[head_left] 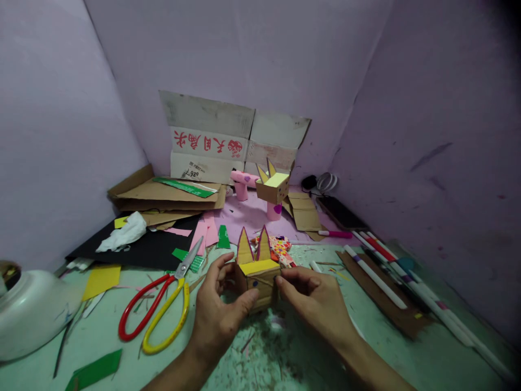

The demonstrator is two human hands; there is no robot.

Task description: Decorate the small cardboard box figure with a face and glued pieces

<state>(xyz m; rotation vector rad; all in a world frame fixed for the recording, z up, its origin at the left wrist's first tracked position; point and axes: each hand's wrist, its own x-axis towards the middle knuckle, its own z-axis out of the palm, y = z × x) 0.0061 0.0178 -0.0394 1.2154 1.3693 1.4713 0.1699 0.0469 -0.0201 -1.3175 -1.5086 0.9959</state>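
Observation:
Both my hands hold a small cardboard box head with a yellow top and two pointed ears edged in purple. My left hand wraps its left side, thumb along the front. My right hand pinches its right edge with thumb and fingers together. The box rests low over the green table. A second, similar cardboard animal on pink legs stands farther back.
Red and yellow scissors lie left of my hands. Black paper, cardboard sheets, a white tissue and coloured scraps lie at the left. Several markers and a cardboard strip lie right. A white pot sits far left.

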